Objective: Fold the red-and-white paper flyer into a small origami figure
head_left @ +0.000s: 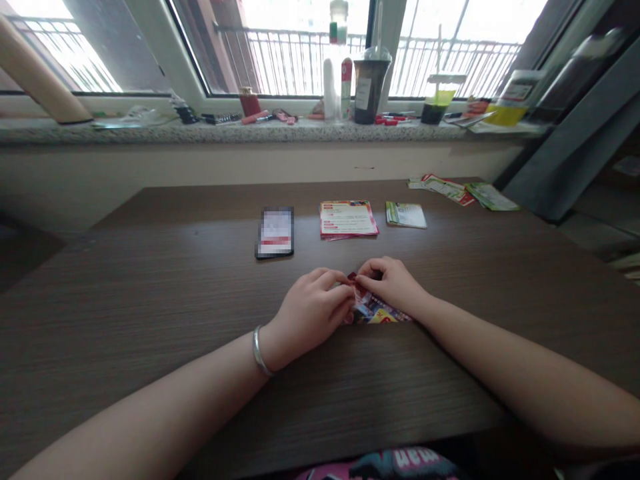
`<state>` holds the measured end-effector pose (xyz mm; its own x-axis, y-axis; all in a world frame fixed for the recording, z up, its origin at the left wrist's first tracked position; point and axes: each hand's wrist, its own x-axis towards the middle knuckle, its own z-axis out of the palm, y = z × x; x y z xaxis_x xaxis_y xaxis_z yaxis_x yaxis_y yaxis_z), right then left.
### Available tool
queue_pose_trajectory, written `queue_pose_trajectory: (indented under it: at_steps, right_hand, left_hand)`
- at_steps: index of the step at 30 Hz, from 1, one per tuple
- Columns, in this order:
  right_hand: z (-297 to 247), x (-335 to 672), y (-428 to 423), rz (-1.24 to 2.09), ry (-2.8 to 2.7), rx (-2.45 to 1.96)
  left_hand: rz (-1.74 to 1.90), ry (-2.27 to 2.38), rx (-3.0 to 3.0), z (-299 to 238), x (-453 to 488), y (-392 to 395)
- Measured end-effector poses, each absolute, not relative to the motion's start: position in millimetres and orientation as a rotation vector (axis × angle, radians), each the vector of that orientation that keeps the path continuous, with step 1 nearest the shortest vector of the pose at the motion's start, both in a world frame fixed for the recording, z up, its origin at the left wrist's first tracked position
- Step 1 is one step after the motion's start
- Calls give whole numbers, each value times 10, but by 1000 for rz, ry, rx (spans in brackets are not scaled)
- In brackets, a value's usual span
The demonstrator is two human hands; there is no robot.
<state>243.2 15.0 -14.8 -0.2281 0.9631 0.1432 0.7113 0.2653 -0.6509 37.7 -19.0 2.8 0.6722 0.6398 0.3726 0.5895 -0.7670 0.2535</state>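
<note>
Two hands meet over one colourful leaflet (379, 312) that lies flat on the table (150, 287), near its front edge and right before the person. The left hand (313, 310) and the right hand (393, 283) both pinch the leaflet's upper edge with thumb and fingertips, the two grips almost touching. The hands cover most of the sheet, so only its lower right corner shows and the print cannot be read. One silver bracelet (260, 352) sits on the left wrist. Farther back lie one phone (275, 232) with a blurred screen, one red-and-white pile of leaflets (348, 219) just to its right, and one smaller green pile (405, 215) beside that. How many sheets each pile holds cannot be told. A loose scatter of leaflets (463, 190) lies at the far right corner, overlapping too much to count. On the windowsill (200, 132) stand one dark cup (370, 90), one cup with a green drink (437, 100) and a tall bottle (337, 60) cut off at the top, among small items too blurred to name.
</note>
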Motion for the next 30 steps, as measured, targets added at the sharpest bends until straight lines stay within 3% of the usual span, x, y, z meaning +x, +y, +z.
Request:
queue_pose_trajectory:
  at_steps: [14, 30]
  right_hand:
    - [-308, 2462, 548, 525, -2057, -1545]
    - [-353, 2391, 828, 471, -2103, -1531]
  left_hand:
    - [451, 1008, 2920, -78, 395, -112]
    - [481, 975, 2890, -171, 283, 56]
